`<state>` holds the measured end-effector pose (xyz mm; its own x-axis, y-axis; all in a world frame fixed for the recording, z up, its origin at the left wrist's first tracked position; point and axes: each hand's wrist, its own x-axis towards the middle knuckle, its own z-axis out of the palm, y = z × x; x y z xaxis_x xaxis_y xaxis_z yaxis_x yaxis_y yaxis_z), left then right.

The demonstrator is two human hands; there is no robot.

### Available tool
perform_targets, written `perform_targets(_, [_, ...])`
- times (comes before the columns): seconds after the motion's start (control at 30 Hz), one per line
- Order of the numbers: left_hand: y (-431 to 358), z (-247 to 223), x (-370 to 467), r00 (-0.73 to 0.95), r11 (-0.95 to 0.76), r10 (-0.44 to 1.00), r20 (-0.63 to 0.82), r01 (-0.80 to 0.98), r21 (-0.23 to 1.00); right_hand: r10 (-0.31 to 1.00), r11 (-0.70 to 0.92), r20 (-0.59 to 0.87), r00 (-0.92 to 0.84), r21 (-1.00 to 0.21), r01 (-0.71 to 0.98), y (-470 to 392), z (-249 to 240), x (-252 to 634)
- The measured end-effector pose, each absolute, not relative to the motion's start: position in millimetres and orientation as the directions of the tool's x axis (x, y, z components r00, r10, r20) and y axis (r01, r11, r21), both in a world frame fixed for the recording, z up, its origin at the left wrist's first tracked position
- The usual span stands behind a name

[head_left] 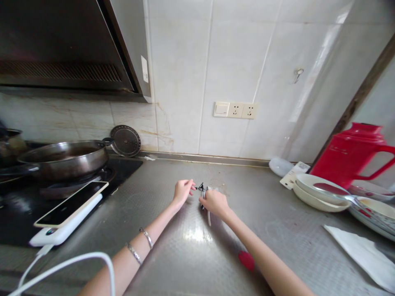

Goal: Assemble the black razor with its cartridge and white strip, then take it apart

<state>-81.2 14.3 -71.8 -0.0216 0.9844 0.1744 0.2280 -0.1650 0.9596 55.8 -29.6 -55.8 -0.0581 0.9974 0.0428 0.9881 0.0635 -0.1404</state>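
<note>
My right hand (216, 202) is closed around a small item with thin black parts (201, 187) at its far end. A pale narrow strip (209, 218) sticks out below the same hand, and the fist hides the middle, so I cannot tell the item's kind. Just left of it is my left hand (183, 191), its fingers loosely bent and apart, the tips close to the black parts. Whether those fingertips touch them is too small to see. Both hands are low over the metal countertop (173, 255).
Left, a phone (74, 204) lies on a white power bank (66, 222) with a cable, near a steel pan (66, 162) on the hob. Right are stacked bowls (321, 201), a red thermos jug (348, 154) and a white paper sheet (364, 255). A red object (246, 260) lies by my right forearm.
</note>
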Motion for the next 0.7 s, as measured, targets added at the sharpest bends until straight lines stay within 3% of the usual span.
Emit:
perform_targets(0.27, [18.6,-75.5,-81.9,-0.030,-0.164,0.984,0.177,0.241,0.956,0.996,0.060,0.066,-0.053,-0.113,0.992,-29.2,-58.6,52.7])
perform_targets(0.4, [20.5,-75.0,-85.3,-0.023,-0.203,0.974,0.224,0.344,0.917,0.993,0.048,0.111,-0.034,-0.124,0.991,-28.6,-54.8,58.2])
perform_targets(0.57, [21.9,-76.0,-96.1,0.050,-0.287,0.933,0.355,0.699,0.655,0.985,-0.004,0.169,0.031,-0.163,0.987,-21.7,-43.9,80.3])
perform_targets(0.7, [27.1,-81.3,-104.8,0.157,-0.310,0.923,0.351,0.843,0.440,0.976,-0.069,0.191,0.108,-0.200,0.977,-12.6,-42.0,103.4])
